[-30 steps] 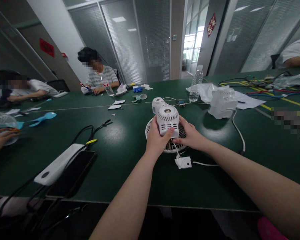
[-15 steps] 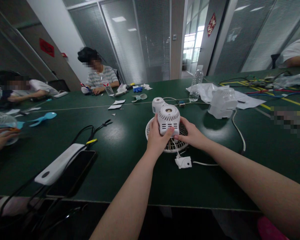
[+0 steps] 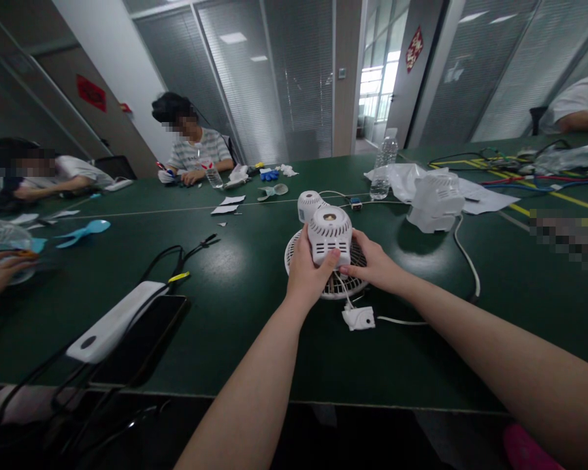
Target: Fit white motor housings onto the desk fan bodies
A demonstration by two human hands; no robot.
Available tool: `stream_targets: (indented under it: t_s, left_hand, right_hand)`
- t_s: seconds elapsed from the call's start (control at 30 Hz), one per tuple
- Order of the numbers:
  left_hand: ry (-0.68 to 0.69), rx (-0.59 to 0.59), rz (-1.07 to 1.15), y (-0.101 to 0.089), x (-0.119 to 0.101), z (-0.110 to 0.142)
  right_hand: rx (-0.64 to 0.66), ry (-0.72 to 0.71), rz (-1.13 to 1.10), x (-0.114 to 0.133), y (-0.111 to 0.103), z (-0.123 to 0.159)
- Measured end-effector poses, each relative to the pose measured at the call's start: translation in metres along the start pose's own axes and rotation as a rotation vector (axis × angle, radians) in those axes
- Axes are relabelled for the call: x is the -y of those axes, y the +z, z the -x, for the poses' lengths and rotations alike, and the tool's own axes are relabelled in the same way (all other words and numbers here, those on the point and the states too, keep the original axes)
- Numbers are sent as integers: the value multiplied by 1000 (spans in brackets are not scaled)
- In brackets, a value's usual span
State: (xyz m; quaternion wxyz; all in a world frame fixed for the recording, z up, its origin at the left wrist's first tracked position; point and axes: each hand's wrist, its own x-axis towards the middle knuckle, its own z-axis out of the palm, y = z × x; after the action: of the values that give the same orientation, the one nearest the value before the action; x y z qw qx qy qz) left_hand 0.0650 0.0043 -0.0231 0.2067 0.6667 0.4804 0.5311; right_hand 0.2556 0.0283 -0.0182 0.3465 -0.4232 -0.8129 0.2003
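Note:
A white fan motor housing (image 3: pixel 330 228) with slotted vents stands over a round white fan grille (image 3: pixel 293 256) on the table. My left hand (image 3: pixel 308 274) wraps round the housing's left side, its thumb pressed on the front below the slots. From the right, my right hand (image 3: pixel 375 262) grips the lower side, thumb at the bottom edge. A thin white wire runs from beneath the housing to a small white plastic piece (image 3: pixel 359 318) nearer to me. Just behind stands a second white vented part (image 3: pixel 308 203), partly hidden by the housing.
Left lie a white power bank (image 3: pixel 115 323), a black phone (image 3: pixel 144 339) and black cables. To the right are another white housing (image 3: pixel 436 202), a white cord (image 3: pixel 470 258) and a clear bottle (image 3: pixel 384 166). Other people sit around the green table (image 3: pixel 245 274).

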Motion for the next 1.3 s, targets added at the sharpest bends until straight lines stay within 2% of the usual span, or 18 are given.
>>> stream_targets:
  t_s: [1.3]
  left_hand:
    - [2,21,22,0,2,0]
  right_hand:
    - [23,-26,76,-3,1,1]
